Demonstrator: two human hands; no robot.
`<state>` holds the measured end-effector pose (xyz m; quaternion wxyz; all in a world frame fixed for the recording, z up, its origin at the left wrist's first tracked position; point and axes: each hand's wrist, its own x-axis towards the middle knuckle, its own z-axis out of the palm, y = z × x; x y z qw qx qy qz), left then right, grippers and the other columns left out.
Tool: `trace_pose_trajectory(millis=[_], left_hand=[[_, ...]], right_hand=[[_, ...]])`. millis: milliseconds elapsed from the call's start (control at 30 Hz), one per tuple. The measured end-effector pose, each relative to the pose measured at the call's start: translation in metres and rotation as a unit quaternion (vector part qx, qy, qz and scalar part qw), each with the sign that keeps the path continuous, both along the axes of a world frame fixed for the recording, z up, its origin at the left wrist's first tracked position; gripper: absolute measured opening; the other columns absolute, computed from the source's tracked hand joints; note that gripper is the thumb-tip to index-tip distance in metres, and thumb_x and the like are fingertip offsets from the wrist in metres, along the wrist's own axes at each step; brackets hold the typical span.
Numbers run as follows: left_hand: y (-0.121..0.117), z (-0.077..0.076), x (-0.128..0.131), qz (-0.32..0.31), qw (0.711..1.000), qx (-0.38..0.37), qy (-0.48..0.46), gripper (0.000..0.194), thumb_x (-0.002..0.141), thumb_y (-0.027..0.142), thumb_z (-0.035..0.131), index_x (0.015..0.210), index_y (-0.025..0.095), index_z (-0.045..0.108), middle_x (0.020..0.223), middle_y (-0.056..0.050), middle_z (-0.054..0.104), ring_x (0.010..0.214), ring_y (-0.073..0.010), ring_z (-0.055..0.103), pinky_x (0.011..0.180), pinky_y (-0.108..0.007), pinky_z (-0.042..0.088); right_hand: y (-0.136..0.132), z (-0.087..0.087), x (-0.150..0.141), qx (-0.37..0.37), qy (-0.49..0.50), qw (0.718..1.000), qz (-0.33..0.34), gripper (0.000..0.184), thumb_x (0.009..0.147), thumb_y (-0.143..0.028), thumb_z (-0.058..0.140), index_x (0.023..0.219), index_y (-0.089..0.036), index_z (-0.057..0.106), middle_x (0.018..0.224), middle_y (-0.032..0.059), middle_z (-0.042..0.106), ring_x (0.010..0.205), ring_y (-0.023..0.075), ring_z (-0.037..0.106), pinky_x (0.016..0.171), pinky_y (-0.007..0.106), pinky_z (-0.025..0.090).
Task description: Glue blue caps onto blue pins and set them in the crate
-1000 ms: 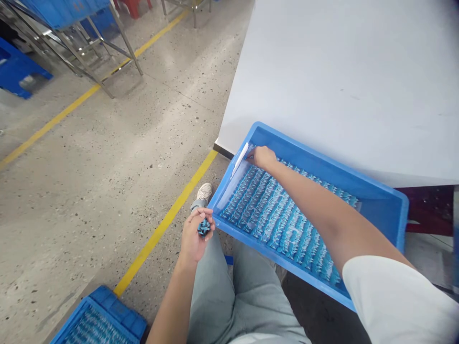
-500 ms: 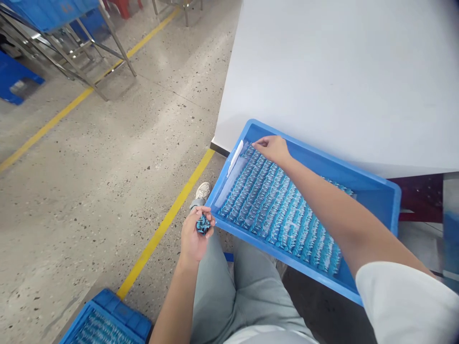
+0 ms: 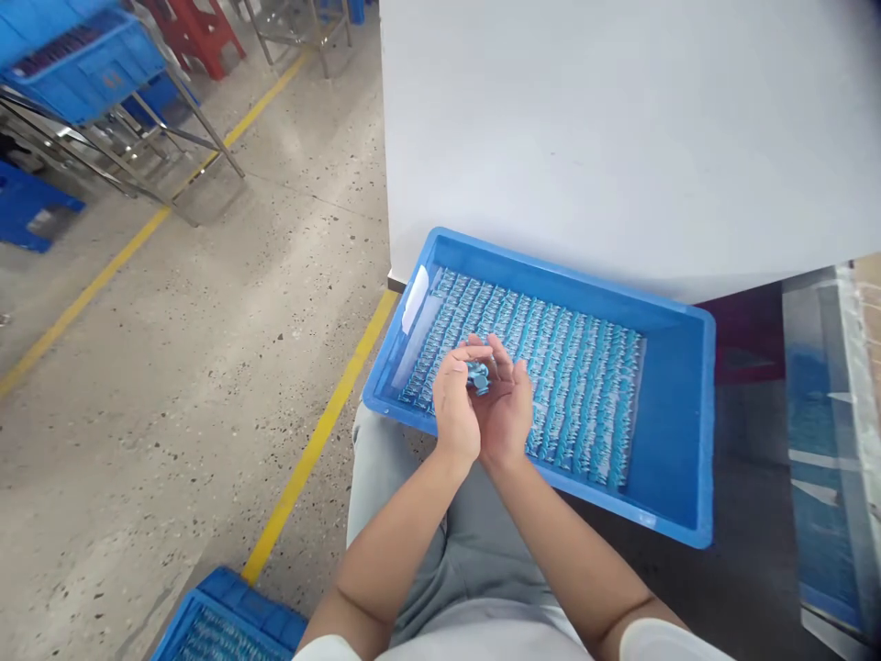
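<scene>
My left hand (image 3: pixel 455 408) and my right hand (image 3: pixel 507 413) are cupped together, touching at the heels of the palms. Small blue plastic parts (image 3: pixel 480 377) lie between them, partly covered by the curled fingers; their exact kind is too small to make out. Both hands are over a large blue plastic bin (image 3: pixel 678 431), near its front side. Inside the bin, many similar blue parts (image 3: pixel 578 386) stand in slanting rows on a flat layer. The bin's near left corner rests by my left thigh.
A white table (image 3: pixel 585 138) borders the bin's far side. Another blue crate (image 3: pixel 240 601) with rows of parts sits on the floor at lower left. Further off are a metal stand (image 3: pixel 206 128) bearing blue crates and a red stool (image 3: pixel 199 37). At right is a container (image 3: pixel 822 441).
My right hand has left the bin's far left corner and come back to meet my left hand. The left hand, holding the blue parts, has moved right, over the bin. The view has shifted right.
</scene>
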<state>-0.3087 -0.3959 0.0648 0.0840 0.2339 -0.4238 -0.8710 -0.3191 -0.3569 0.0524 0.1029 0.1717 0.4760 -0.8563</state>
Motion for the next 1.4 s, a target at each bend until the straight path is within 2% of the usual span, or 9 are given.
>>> trace_pose_trajectory(millis=[167,367,500,633,700,800,900,1167,1400], left_hand=[[0.011,0.018,0.003,-0.01,0.994,-0.051,0.098,0.042,0.095,0.046,0.036,0.112,0.024,0.067,0.129,-0.006,0.063,0.133,-0.0267,0.048,0.108,-0.046,0.039],[0.036,0.027,-0.005,-0.025,0.983,-0.087,0.162,0.038,0.094,0.046,0.043,0.117,0.027,0.067,0.135,-0.004,0.061,0.139,-0.027,0.042,0.121,-0.048,0.026],[0.038,0.001,-0.02,0.065,0.979,-0.109,0.161,0.029,0.095,0.034,0.045,0.107,0.02,0.067,0.122,-0.01,0.066,0.128,-0.0273,0.054,0.109,-0.048,0.043],[-0.002,-0.046,-0.066,0.18,0.922,-0.339,0.047,0.021,0.091,0.021,0.048,0.104,0.02,0.064,0.107,-0.007,0.067,0.106,-0.0189,0.064,0.097,-0.037,0.05],[-0.027,-0.073,-0.099,0.105,0.876,-0.469,-0.032,0.032,0.086,0.012,0.048,0.115,0.019,0.06,0.116,-0.01,0.065,0.11,-0.0192,0.062,0.099,-0.037,0.049],[-0.055,-0.108,-0.143,-0.057,0.74,-0.659,-0.123,0.041,0.086,0.006,0.043,0.123,0.017,0.056,0.125,-0.013,0.061,0.121,-0.0217,0.056,0.105,-0.037,0.045],[-0.066,-0.132,-0.172,-0.114,0.7,-0.688,-0.151,0.043,0.088,0.008,0.042,0.128,0.013,0.053,0.127,-0.016,0.06,0.119,-0.0246,0.057,0.104,-0.037,0.044],[-0.07,-0.156,-0.193,-0.167,0.648,-0.717,-0.194,0.035,0.09,0.015,0.044,0.123,0.017,0.056,0.117,-0.016,0.064,0.108,-0.0265,0.062,0.091,-0.036,0.046],[-0.075,-0.159,-0.195,-0.176,0.637,-0.726,-0.188,0.032,0.09,0.02,0.045,0.12,0.02,0.057,0.113,-0.014,0.066,0.106,-0.0264,0.062,0.088,-0.035,0.046]], right_hand=[[0.018,0.018,-0.009,-0.158,-0.026,0.987,-0.026,0.029,0.085,-0.048,0.061,0.096,-0.024,0.073,0.116,0.0038,0.069,0.124,0.0236,0.057,0.104,0.041,0.047],[0.047,0.011,-0.026,-0.262,-0.093,0.96,-0.021,0.014,0.085,-0.038,0.064,0.084,-0.025,0.067,0.096,0.0002,0.072,0.1,0.0169,0.067,0.093,0.035,0.057],[0.064,0.009,-0.049,-0.303,-0.162,0.935,-0.085,0.011,0.085,-0.024,0.063,0.075,-0.023,0.059,0.07,-0.0047,0.065,0.072,0.0086,0.066,0.079,0.024,0.06],[0.088,0.005,-0.068,-0.329,-0.231,0.914,-0.054,0.018,0.09,-0.025,0.055,0.073,-0.02,0.052,0.064,-0.0047,0.056,0.054,0.0055,0.054,0.049,0.015,0.05],[0.102,0.0,-0.072,-0.295,-0.227,0.926,-0.057,0.019,0.09,-0.027,0.055,0.072,-0.02,0.052,0.065,-0.0042,0.054,0.052,0.0062,0.051,0.044,0.015,0.046],[0.121,-0.011,-0.073,-0.209,-0.209,0.953,-0.072,0.018,0.087,-0.028,0.06,0.072,-0.019,0.053,0.066,-0.0038,0.053,0.054,0.0075,0.051,0.043,0.017,0.044],[0.136,-0.022,-0.069,-0.13,-0.2,0.968,-0.074,0.022,0.085,-0.034,0.063,0.071,-0.019,0.054,0.066,-0.003,0.053,0.055,0.0089,0.051,0.044,0.019,0.044],[0.16,-0.039,-0.048,-0.055,-0.207,0.972,-0.093,0.025,0.082,-0.038,0.066,0.07,-0.019,0.055,0.067,-0.0019,0.054,0.056,0.0105,0.051,0.048,0.022,0.044],[0.154,-0.044,-0.026,-0.038,-0.212,0.97,-0.113,0.026,0.078,-0.04,0.069,0.07,-0.02,0.055,0.066,-0.0021,0.054,0.056,0.0105,0.052,0.048,0.021,0.044]])
